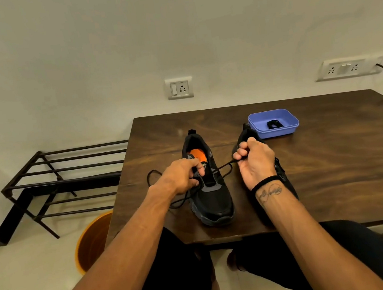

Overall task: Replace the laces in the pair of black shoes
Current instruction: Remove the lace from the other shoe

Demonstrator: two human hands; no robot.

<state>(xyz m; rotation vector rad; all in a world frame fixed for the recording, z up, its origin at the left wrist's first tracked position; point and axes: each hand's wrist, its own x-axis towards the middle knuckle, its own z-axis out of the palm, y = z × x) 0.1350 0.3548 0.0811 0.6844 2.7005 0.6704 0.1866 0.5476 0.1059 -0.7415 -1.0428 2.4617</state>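
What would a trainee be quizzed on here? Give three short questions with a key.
1. True or false: the purple tray holds a coiled black lace.
2. Which hand pinches the lace stretched over the shoe with the orange insole?
3. The second shoe lies: A) behind the right hand B) on the floor.

Key: 1 true; 2 right, while the left hand grips the shoe's upper; 3 A.

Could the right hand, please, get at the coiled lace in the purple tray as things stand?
Probably yes: the purple tray is open-topped, just beyond the right hand, with nothing between. But its fingers are pinching the black lace, which it would need to drop first to take the coiled lace.
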